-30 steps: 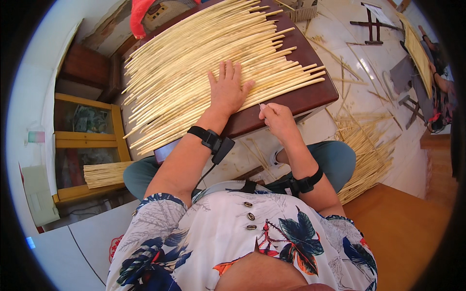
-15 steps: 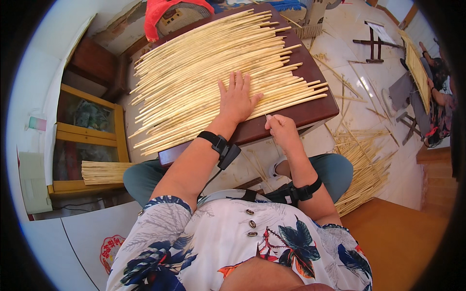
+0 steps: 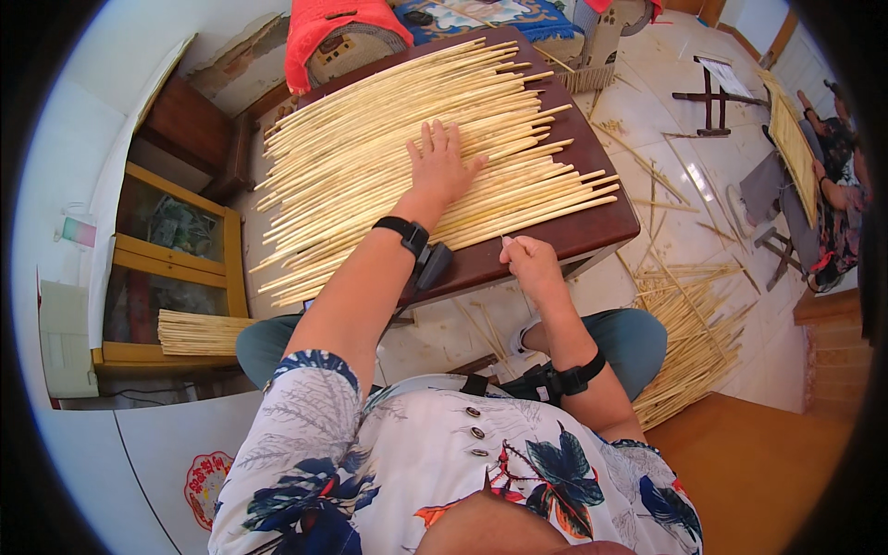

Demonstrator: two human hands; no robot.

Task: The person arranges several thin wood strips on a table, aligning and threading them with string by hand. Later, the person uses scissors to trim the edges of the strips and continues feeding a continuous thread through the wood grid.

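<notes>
Many pale yellow peeled stalks (image 3: 370, 139) lie side by side as a layer across a dark red-brown table (image 3: 592, 227). My left hand (image 3: 442, 166) rests palm down on them with its fingers spread, open, holding nothing. By the table's near edge, off the stalks' near side, my right hand (image 3: 535, 264) is closed in a pinch. A thin, needle-like tip shows at its fingertips; the rest of that piece is hidden in the fingers. The stalks' right ends are uneven, and some stick out farther than others.
A large pile of loose stalks (image 3: 694, 342) covers the floor at right; a bundle (image 3: 199, 333) lies by the yellow cabinet (image 3: 176, 268) at left. Red cloth (image 3: 338, 32) drapes a seat beyond the table. At far right a person holds a stalk panel (image 3: 791, 139) near a folding stool (image 3: 712, 97).
My left hand has slid slightly left and farther away over the stalks. My right hand stays pinched near the table edge, and the view has shifted a little.
</notes>
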